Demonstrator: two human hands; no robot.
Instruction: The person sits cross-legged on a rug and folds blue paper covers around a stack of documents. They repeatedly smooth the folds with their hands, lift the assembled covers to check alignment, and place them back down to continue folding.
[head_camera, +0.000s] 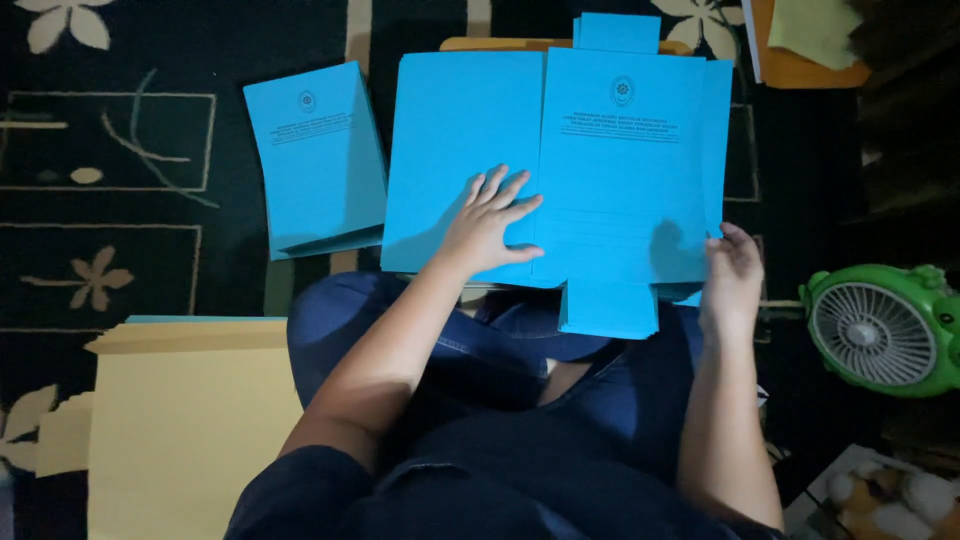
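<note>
A stack of unfolded blue paper folders (620, 170) lies open in front of my knees, flaps sticking out at top and bottom. My left hand (487, 222) rests flat on its left panel, fingers spread, near the centre fold. At the stack's right edge my right hand (733, 275) has its fingers curled around the side flap. A pile of folded blue folders (318, 160) sits to the left on the dark patterned carpet.
A stack of pale yellow folders (180, 420) lies at lower left. A small green fan (880, 330) stands at the right. An orange folder with papers (805, 40) is at top right. My legs in blue jeans (500, 400) fill the lower middle.
</note>
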